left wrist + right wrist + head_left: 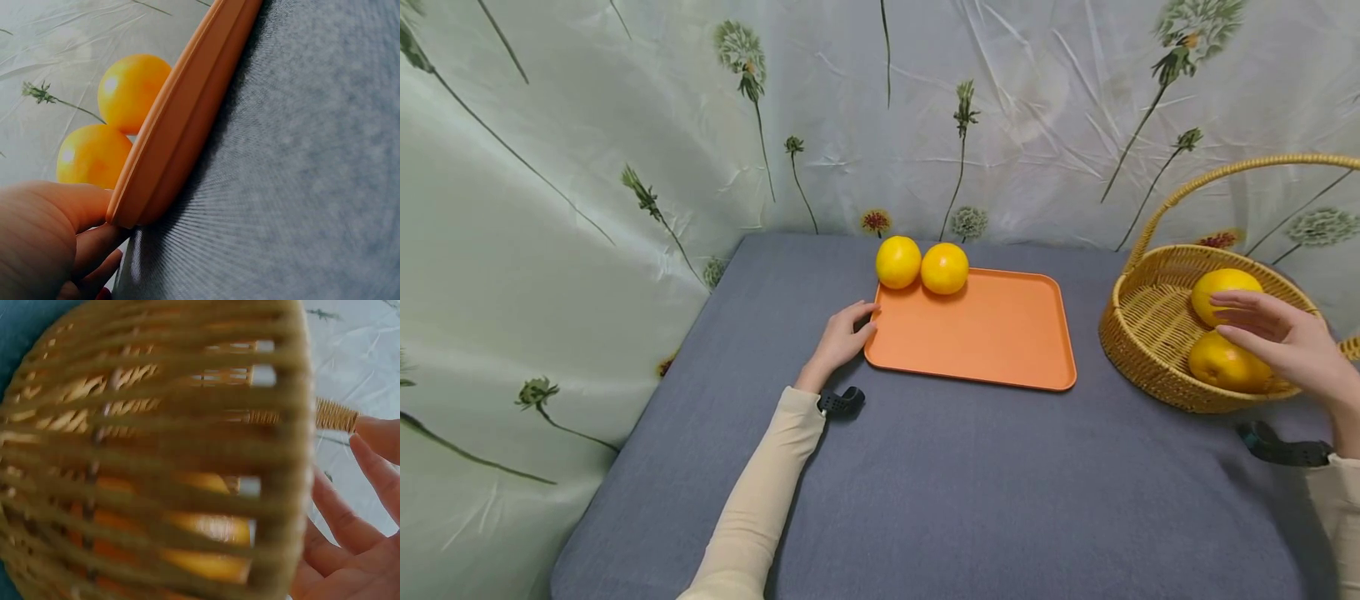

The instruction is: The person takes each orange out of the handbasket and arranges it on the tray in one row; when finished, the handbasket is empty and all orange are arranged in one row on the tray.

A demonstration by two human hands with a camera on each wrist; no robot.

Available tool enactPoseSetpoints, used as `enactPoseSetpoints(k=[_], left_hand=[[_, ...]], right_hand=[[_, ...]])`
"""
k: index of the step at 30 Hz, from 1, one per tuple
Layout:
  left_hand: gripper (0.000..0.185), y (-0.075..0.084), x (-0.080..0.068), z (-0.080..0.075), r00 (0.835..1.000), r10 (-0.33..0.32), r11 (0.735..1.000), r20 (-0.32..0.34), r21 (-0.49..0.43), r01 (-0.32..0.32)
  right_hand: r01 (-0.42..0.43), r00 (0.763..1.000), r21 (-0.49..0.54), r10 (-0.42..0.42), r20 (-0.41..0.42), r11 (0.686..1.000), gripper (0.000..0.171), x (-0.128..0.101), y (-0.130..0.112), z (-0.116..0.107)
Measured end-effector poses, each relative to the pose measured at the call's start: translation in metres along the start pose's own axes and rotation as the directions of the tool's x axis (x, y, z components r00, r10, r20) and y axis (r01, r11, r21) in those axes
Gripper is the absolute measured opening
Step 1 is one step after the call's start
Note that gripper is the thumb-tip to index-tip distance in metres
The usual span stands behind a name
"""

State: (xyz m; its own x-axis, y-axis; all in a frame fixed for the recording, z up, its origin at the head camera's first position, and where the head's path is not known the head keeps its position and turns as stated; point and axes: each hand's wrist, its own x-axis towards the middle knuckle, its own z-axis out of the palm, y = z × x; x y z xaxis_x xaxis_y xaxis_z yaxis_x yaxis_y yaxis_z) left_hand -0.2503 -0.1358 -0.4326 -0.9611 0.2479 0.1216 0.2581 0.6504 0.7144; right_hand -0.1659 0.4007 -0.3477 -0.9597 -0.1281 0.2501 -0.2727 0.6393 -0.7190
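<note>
in front of me a table under a grey-blue cloth (925, 483), pale creased curtain (587, 167) printed with dandelions behind, soft even light

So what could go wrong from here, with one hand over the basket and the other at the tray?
1. The two oranges on the tray sit at its far rim: the left one and the right one. The left hand touches the near corner, so a nudge might roll them off.
2. The right hand hovers open over the basket, its two oranges packed close; lifting one could shift the other.
</note>
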Motion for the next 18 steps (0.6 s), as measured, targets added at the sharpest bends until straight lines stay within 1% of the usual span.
enactPoseSetpoints(k=[6, 11, 14, 16, 18], left_hand=[[0.04, 0.001, 0.0, -0.001, 1.0, -0.002, 1.0, -0.004, 0.003, 0.002], [0.04, 0.002, 0.0, -0.002, 1.0, -0.005, 1.0, 0.002, 0.006, 0.005], [0.04, 0.003, -0.001, -0.001, 1.0, -0.012, 1.0, 0.008, 0.002, 0.012], [0.04, 0.003, -0.001, -0.001, 1.0, -0.016, 1.0, 0.008, 0.0, 0.016], [0.04, 0.002, -0.001, -0.001, 1.0, -0.018, 1.0, 0.007, -0.002, 0.018]], right_hand=[[-0.029, 1.0, -0.042, 0.029, -0.008, 0.999, 0.04, -0.005, 0.008, -0.007], [-0.061, 0.997, -0.109, 0.065, 0.033, 0.992, 0.039, -0.008, 0.017, -0.011], [-0.096, 0.992, -0.192, 0.109, 0.062, 0.977, 0.038, -0.007, 0.024, -0.011], [-0.097, 0.989, -0.242, 0.121, 0.089, 0.965, 0.038, -0.006, 0.028, -0.011], [-0.096, 0.988, -0.3, 0.128, 0.09, 0.949, 0.036, -0.006, 0.03, -0.009]])
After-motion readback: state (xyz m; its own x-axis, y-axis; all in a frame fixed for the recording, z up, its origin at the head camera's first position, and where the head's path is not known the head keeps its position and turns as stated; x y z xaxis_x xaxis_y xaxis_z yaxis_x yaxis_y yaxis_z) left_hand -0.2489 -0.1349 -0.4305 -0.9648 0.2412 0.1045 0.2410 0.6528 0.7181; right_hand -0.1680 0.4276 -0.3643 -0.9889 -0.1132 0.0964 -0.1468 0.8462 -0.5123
